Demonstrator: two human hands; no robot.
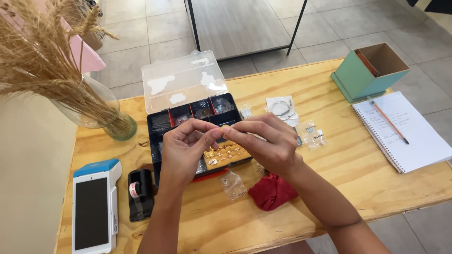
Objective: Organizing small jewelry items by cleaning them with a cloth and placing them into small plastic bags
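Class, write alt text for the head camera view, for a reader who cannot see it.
Two bare hands, the left hand and the right hand, pinch a small gold piece between their fingertips over an open compartment box of small jewellery parts on a wooden table. Around it lie small plastic bags, a red cloth, a notebook and a vase of dried stalks.

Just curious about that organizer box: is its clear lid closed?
No, the clear lid stands open behind the compartment box, while both hands work above it.
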